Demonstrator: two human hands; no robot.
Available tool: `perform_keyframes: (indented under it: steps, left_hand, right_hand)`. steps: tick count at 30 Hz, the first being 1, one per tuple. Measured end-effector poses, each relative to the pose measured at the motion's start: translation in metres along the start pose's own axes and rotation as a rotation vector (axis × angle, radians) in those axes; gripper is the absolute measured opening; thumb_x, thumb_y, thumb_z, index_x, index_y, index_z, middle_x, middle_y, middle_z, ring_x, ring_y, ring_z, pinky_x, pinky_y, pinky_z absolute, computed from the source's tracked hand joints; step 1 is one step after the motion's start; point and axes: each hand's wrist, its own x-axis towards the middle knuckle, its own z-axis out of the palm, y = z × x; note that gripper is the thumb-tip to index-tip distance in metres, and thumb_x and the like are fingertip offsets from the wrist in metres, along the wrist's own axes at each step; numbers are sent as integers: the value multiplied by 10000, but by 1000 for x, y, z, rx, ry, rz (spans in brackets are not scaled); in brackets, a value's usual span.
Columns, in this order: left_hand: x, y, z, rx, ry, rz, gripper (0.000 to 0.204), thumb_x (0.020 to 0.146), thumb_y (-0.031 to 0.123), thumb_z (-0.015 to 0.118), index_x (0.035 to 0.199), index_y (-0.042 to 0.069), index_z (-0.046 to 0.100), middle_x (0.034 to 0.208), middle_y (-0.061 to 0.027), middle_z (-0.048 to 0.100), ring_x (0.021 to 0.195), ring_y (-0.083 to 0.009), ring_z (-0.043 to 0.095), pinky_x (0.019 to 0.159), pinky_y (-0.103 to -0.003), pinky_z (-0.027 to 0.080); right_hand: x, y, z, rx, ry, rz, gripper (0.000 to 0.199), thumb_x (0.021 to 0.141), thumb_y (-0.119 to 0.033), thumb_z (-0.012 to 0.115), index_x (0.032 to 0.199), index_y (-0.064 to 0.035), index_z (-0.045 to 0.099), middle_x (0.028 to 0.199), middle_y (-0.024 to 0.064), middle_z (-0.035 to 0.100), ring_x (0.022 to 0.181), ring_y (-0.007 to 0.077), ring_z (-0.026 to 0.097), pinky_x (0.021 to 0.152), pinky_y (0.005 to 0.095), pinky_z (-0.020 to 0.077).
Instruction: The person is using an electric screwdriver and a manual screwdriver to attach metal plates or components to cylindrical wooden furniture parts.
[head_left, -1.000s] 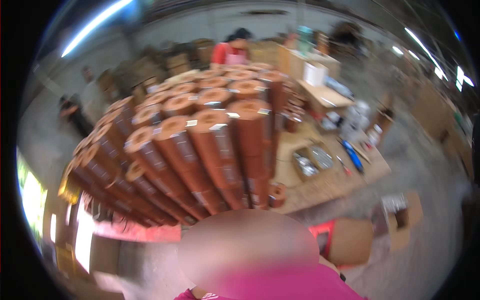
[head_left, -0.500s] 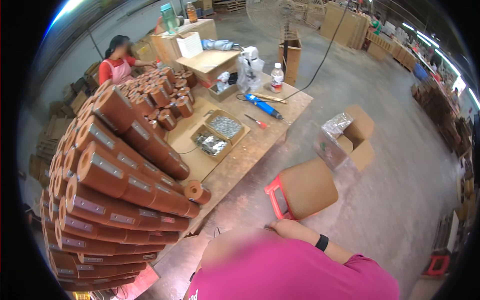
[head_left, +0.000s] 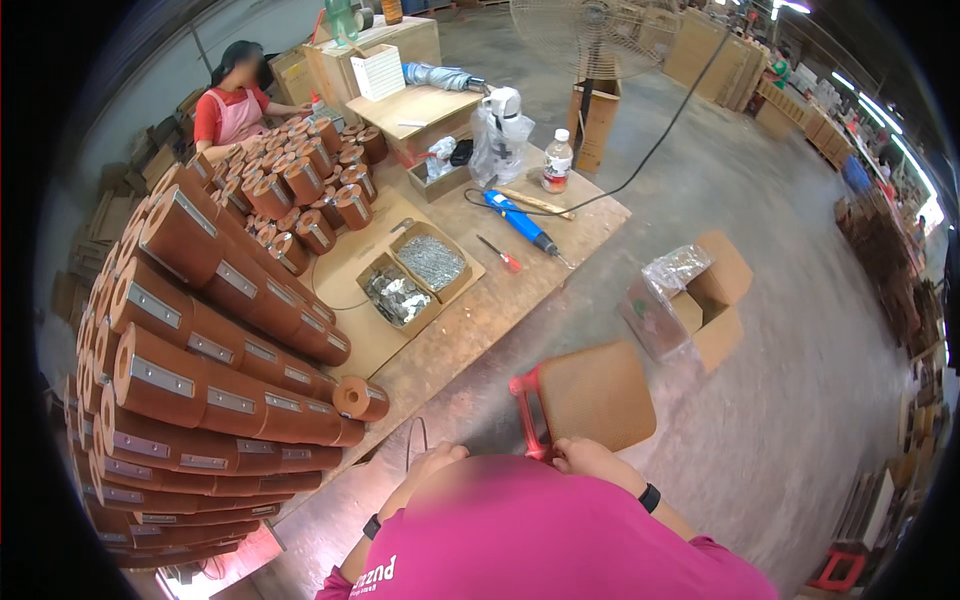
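Both hands are in front of my body, partly covered by my magenta shirt. My left hand (head_left: 438, 460) is bent with curled fingers, close to a thin dark wire loop (head_left: 416, 440) by the table edge. My right hand (head_left: 588, 458) is also curled, at the near edge of a red stool (head_left: 528, 405) with a brown seat pad (head_left: 600, 395). Whatever either hand holds, if anything, is hidden. Left of me, brown cylinders (head_left: 240, 395) with metal plates are stacked in long rows on the table (head_left: 480, 310). One single cylinder (head_left: 361, 398) stands apart at the stack's end.
On the table are a box of screws (head_left: 430, 262), a box of metal pieces (head_left: 398, 297), a blue power screwdriver (head_left: 520, 220), a small red-handled screwdriver (head_left: 500, 253) and a bottle (head_left: 557, 162). An open carton (head_left: 690, 305) lies on the floor. A co-worker (head_left: 238, 105) sits across the table.
My left hand has come into view beside my body. The right hand stays by the stool. The whole view has shifted slightly, and the co-worker remains seated.
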Motion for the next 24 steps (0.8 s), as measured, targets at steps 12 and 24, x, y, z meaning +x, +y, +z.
perform_keyframes:
  steps: [12,24]
  left_hand:
    - [87,-52,-44,-42,-34,-34,346,762,310,576,958,28,536,998,-189,535,924,-349,537,777,-423,430]
    - [92,-97,-58,-263,21,-134,353,784,325,523,964,22,551,989,-194,517,894,-355,540,750,-424,453]
  right_hand:
    - [100,-18,-49,10,-81,54,220,772,-190,519,858,9,556,839,213,574,802,373,551,725,425,435]
    - [179,-80,-126,-204,-218,52,247,765,-219,522,902,-25,593,803,183,607,788,327,589,714,397,469]
